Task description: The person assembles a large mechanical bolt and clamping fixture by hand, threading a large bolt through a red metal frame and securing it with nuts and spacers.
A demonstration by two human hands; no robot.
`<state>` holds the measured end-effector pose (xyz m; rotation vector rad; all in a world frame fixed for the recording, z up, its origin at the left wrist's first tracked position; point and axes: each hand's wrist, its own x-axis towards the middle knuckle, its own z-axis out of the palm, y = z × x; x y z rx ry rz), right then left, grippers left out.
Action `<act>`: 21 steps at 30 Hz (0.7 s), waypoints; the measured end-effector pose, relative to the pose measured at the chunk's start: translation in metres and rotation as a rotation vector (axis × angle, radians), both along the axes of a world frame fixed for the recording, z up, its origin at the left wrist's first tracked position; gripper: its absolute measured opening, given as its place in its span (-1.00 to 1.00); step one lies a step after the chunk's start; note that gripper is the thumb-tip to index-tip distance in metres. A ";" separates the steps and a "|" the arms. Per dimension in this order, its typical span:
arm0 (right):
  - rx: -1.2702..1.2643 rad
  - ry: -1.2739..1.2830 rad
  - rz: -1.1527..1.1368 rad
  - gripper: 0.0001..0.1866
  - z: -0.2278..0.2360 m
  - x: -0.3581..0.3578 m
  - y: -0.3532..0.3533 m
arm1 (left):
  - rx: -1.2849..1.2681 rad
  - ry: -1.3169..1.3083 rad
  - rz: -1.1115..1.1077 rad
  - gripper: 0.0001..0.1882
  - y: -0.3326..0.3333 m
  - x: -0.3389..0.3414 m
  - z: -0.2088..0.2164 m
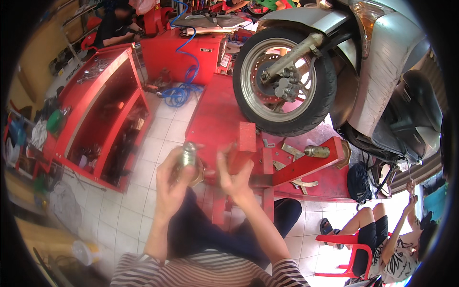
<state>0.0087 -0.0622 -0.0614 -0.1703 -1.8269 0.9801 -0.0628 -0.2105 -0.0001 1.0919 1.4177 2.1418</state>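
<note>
My left hand is closed round a large threaded bolt, silvery along its thread, with a brassy hex head partly hidden by the fingers. To its right, my right hand has thumb and fingers on either side of a red metal upright, part of a wheel clamp frame. Slight blur softens the fingertips. On the frame's right arm sits a similar bolt with a big hex head. The clamp stands at the near end of a red lift platform.
A scooter's front wheel rises just beyond the clamp. Loose metal brackets lie on the platform. An open red cabinet stands left, near a coiled blue hose. A person sits on a red chair at lower right; another works far left.
</note>
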 end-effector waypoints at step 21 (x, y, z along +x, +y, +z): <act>-0.054 0.037 0.085 -0.70 0.004 0.005 -0.005 | -0.126 0.844 0.508 -0.56 0.001 -0.009 0.047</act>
